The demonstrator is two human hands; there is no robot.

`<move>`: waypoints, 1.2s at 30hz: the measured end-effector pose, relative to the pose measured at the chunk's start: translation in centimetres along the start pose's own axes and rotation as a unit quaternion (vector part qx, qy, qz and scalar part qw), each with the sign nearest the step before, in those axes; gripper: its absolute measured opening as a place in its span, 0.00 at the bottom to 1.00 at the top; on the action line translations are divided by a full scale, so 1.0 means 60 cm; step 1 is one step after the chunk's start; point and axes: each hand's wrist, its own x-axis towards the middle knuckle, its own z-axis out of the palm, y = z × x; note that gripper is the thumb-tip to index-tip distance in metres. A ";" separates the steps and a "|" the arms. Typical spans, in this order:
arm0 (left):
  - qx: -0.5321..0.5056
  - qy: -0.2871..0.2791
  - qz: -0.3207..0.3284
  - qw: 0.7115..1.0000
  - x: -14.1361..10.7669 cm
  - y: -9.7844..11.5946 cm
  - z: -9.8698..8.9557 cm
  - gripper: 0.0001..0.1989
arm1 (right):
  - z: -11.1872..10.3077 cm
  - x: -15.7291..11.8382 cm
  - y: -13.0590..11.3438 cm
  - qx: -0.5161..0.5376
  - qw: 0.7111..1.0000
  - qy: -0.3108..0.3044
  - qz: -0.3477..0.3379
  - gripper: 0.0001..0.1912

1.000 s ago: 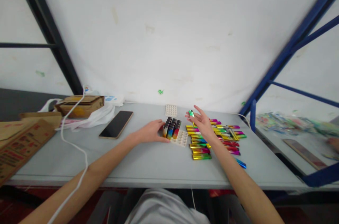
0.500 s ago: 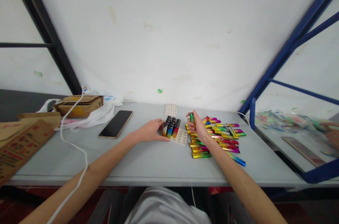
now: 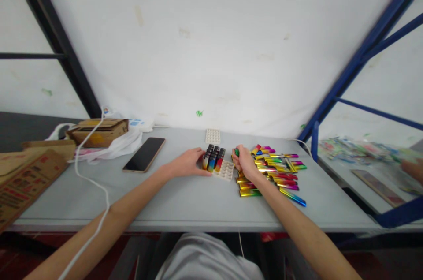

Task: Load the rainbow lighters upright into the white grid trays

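Note:
Several shiny tubes with black tops (image 3: 214,158) stand upright in the left part of a white tray (image 3: 224,169) with round pockets. My left hand (image 3: 190,162) is beside them on the left, thumb and fingers spread around that side of the group. My right hand (image 3: 244,161) is closed on a shiny tube with a green end (image 3: 237,152), just right of the tray. Under and beyond that hand lies a loose pile of gold, red, purple and green tubes (image 3: 280,177).
A second white pocketed tray (image 3: 213,136) lies near the wall. On the left are a phone (image 3: 144,154), a plastic bag (image 3: 122,147), cardboard boxes (image 3: 99,132) and a white cable (image 3: 94,185). Another person's hand (image 3: 412,169) shows at the far right.
My right hand has turned and its fingers have wrapped further round the green-ended tube. My left hand has stayed in nearly the same place.

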 end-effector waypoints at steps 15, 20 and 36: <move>-0.009 -0.005 0.001 1.000 -0.001 0.001 0.000 0.32 | 0.005 -0.034 -0.047 -0.124 0.954 -0.015 -0.271 0.19; -0.002 0.000 -0.004 1.000 -0.001 -0.001 0.003 0.33 | 0.018 -0.047 -0.050 -0.254 0.925 -0.009 -0.281 0.18; -0.003 -0.004 0.004 1.000 -0.001 0.000 0.001 0.31 | 0.032 -0.045 -0.023 -0.366 0.863 0.002 -0.349 0.20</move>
